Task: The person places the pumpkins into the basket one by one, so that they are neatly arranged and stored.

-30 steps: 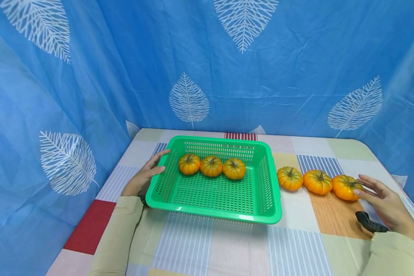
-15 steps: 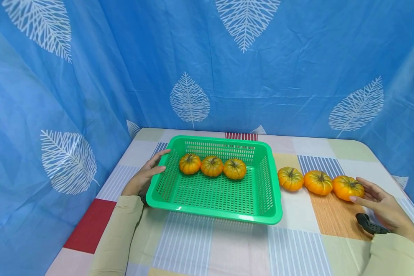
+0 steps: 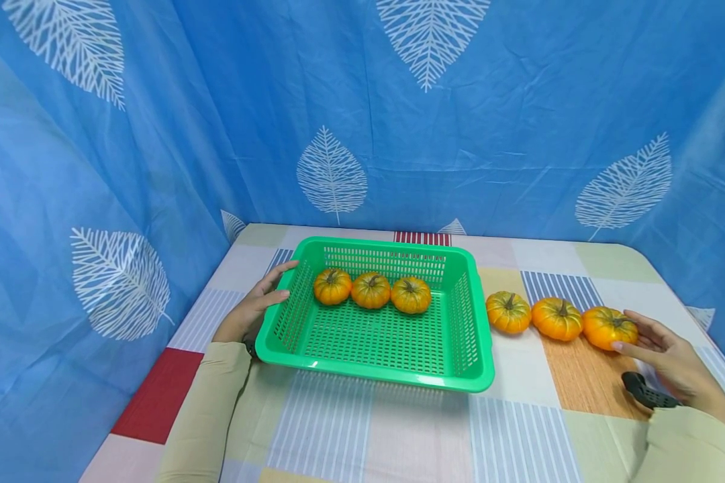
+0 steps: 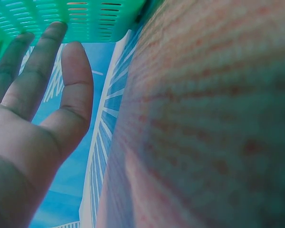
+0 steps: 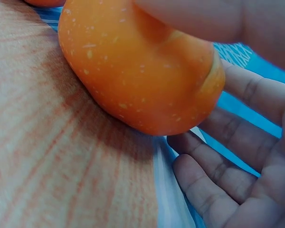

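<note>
In the head view my right hand (image 3: 681, 362) holds the rightmost orange pumpkin (image 3: 605, 327) of a row on the table. The right wrist view has the thumb pressed on this pumpkin (image 5: 133, 66) and the fingers around its far side; its underside meets the cloth. My left hand (image 3: 250, 310) lies along the left side of a green plastic basket (image 3: 368, 378), fingers extended. Seen from the left wrist, those fingertips touch the slotted wall of the basket (image 4: 95, 21). Three small pumpkins (image 3: 370, 290) sit in a row along the basket's back.
Two more pumpkins, one in the middle (image 3: 556, 318) and one by the basket (image 3: 508, 312), lie left of the held one. A patchwork tablecloth (image 3: 423, 436) covers the table. A blue leaf-print curtain (image 3: 507, 121) rises behind and at the sides.
My right hand has gone from over the rightmost pumpkin's top to its right side, with thumb and fingers closing round it. The left hand, basket and other pumpkins stay put.
</note>
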The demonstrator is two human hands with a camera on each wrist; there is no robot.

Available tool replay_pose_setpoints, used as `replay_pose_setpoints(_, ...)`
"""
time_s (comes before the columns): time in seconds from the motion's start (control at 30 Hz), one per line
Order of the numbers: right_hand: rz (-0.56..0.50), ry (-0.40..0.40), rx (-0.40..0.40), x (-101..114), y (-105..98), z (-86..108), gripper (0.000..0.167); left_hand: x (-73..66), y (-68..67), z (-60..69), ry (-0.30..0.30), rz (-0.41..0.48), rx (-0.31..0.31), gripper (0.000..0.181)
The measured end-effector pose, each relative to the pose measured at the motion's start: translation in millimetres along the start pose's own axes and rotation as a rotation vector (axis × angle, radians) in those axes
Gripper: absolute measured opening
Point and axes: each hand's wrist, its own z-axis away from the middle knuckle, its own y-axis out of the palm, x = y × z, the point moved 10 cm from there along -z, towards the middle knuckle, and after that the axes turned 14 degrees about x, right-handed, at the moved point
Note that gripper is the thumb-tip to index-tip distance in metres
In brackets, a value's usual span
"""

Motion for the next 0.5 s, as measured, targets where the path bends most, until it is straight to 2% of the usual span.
replay_pose_setpoints(0.23, -0.004, 0.034, -0.039, -0.9, -3.3, 2.2, 0.081, -1.8, -1.9, -0.2, 0.017, -0.045, -0.012, 0.072)
replay_pose_setpoints(0.5, 0.033, 0.101, -0.090, 4.1, -8.8, 3.1, 0.084, -1.7, -0.3, -0.6, 0.021, -0.011, -0.003, 0.069)
